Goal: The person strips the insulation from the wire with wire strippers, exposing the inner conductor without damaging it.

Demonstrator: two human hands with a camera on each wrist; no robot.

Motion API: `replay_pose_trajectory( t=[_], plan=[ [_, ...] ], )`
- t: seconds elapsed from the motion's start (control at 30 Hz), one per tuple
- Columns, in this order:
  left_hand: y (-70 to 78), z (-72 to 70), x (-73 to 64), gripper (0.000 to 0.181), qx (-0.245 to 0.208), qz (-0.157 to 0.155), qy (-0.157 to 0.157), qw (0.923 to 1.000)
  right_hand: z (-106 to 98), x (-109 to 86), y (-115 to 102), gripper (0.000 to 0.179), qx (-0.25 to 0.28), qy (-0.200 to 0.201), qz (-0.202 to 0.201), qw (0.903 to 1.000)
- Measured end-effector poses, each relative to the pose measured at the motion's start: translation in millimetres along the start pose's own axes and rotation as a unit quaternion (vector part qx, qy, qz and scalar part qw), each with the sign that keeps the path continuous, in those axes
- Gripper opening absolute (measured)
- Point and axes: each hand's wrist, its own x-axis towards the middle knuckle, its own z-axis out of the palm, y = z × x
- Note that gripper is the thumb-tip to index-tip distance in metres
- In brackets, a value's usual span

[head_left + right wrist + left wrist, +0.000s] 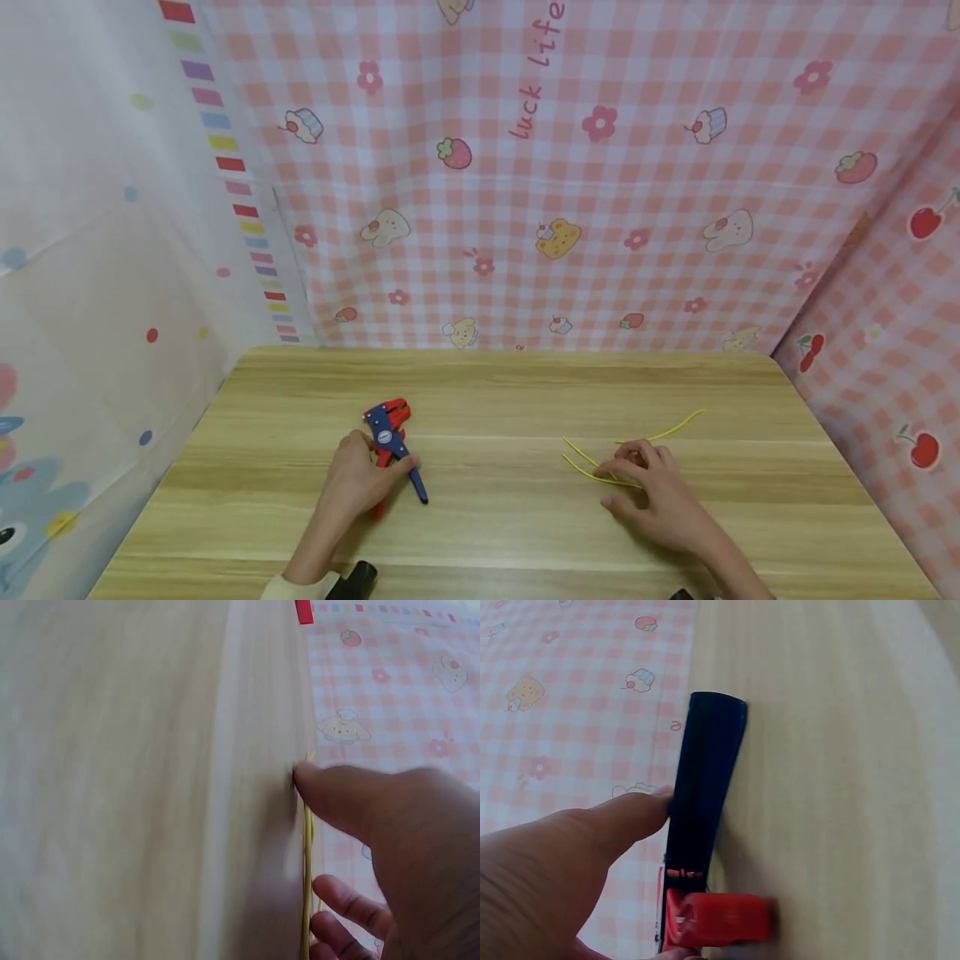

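On the left of the table lies a red and blue wire stripper [390, 439], its head pointing toward the back. My left hand [365, 477] holds it across the handles, thumb against the blue handle [701, 780] and fingers on the far side, partly hidden. Toward the right, thin yellow wires [678, 427] lie loose on the wood. My right hand [656, 497] is over them, with fingers bent and the thumb apart from the index finger. In the right wrist view a yellow wire [307, 877] runs beside the thumb and fingertips; whether they touch it is unclear.
The wooden table [495, 533] reaches back to a pink checked cloth [510, 192]. A white dotted cloth [112, 250] hangs at the left, and another checked cloth [885, 350] at the right. Between the hands is a stretch of bare wood.
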Motion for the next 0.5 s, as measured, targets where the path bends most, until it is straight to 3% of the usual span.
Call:
replay_pose_trajectory(
  t=[0.13, 0.27, 0.5],
  plan=[
    [2.8, -2.8, 2.1, 0.067, 0.006, -0.005, -0.005, 1.0, 3, 2.2, -4, 0.023, 0.009, 0.014, 0.024, 0.9996],
    [7.0, -5.2, 3.6, 0.06, 0.015, -0.029, -0.023, 0.9992, 6, 4.9, -8, 0.018, 0.024, 0.016, 0.055, 0.9981],
    [9.5, -5.7, 4.8, 0.056, 0.033, -0.055, -0.033, 0.9974, 7, 7.5, -13, 0.025, 0.035, 0.017, 0.084, 0.9957]
  ],
)
